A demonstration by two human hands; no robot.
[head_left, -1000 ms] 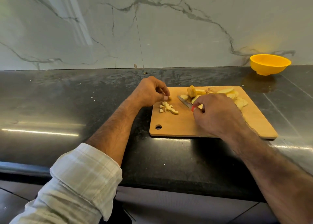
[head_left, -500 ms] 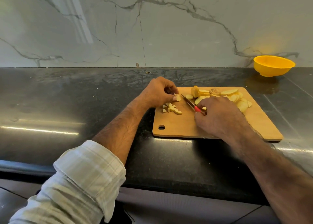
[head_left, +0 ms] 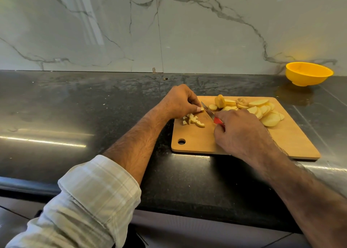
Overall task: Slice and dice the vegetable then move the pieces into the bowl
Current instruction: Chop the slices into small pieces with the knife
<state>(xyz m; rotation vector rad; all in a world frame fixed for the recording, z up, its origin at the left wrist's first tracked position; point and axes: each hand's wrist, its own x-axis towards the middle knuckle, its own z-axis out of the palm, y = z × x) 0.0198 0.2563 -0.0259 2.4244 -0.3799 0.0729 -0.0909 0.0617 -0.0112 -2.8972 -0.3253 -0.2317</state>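
Head view: left hand [head_left: 179, 102] pinches a small slice piece [head_left: 201, 109] at the cutting board's [head_left: 244, 150] far-left corner, while the right hand [head_left: 242, 131] is curled round a red-handled knife [head_left: 210, 113], blade right against that piece. Only a small heap of diced bits [head_left: 192, 120] sits near the board's left edge (so dicing's barely started, I'd say). Most potato slices [head_left: 262, 110] wait along the far edge, uncut. Yellow bowl [head_left: 308, 76] is at the counter's [head_left: 75, 107] far-right corner, well apart, looks empty. Nothing blocks the way.
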